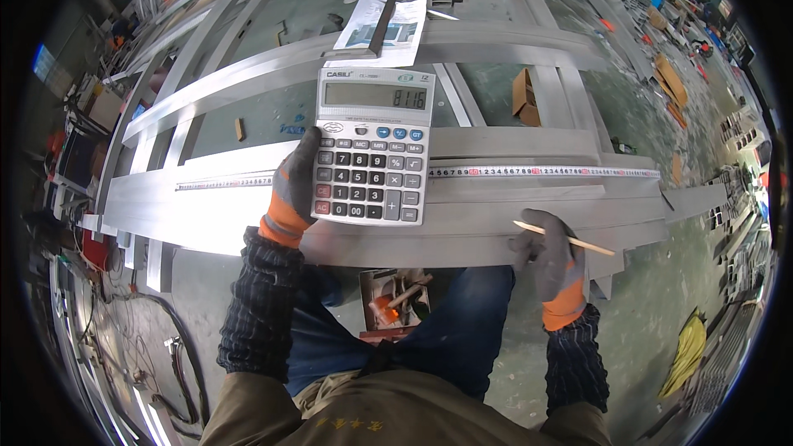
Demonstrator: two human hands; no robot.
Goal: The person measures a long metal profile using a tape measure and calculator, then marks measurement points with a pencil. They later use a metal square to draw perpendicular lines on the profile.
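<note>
At centre frame, a gloved left hand (291, 192) gripped a silver desk calculator (372, 147) above a metal beam (496, 219) bearing a measuring tape (545, 172), while the gloved right hand (549, 260), lower right, pinched a pencil (570, 240).

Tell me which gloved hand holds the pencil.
The right hand: it grips the thin wooden pencil over the metal bar. The left hand holds up a grey calculator instead.

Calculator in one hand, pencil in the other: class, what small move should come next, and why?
Probably bring the pencil in the right hand up to the tape on the metal bar: the left hand holds the calculator showing a figure, and the pencil rests just below the tape.
</note>
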